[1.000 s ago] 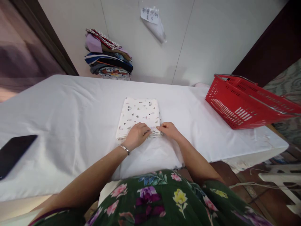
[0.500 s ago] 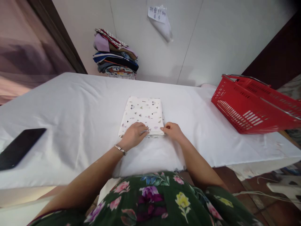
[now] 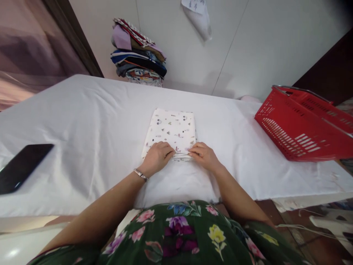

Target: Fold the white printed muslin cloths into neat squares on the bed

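Note:
A folded white cloth with small printed motifs lies flat on the white-covered table. Its near edge, where several layers show, is pinched by both hands. My left hand grips that edge left of its middle, fingers pressed together. Close by on the right, my right hand has thumb and fingers closed on the same edge near the corner. The bits of edge inside the fingers are hidden.
A black phone lies at the left of the tablecloth. At the back stands a stack of folded fabrics against the wall. The red basket is at the right. A paper note hangs on the wall.
My right hand has shifted from the cloth's right corner inward along the near edge, closer to my left hand. The left hand keeps its hold. The view has tilted slightly down.

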`<act>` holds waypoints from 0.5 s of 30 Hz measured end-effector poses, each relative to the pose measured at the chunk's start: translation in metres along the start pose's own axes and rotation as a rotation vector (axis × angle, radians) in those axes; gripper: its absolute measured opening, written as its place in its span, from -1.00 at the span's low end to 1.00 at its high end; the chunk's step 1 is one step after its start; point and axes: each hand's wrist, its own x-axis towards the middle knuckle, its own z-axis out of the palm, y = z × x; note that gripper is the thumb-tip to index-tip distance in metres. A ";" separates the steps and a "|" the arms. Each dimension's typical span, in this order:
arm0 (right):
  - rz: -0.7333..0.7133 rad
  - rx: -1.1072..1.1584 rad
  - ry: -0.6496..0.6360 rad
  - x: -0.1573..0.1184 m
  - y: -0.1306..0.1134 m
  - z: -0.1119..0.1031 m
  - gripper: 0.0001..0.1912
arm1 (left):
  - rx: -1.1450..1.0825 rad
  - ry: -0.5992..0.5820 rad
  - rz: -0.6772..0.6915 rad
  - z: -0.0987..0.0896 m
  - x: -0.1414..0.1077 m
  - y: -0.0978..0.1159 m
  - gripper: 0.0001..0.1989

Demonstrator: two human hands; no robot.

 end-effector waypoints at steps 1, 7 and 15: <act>-0.001 0.013 0.015 0.000 0.001 0.000 -0.83 | -0.005 0.012 -0.007 0.000 0.000 0.001 -0.70; -0.032 0.018 0.041 -0.001 -0.001 -0.002 -0.82 | -0.010 0.009 0.013 -0.002 0.000 0.003 -0.73; -0.035 0.059 0.052 -0.001 -0.001 -0.003 -0.84 | 0.028 -0.053 -0.009 -0.014 -0.004 -0.012 -0.76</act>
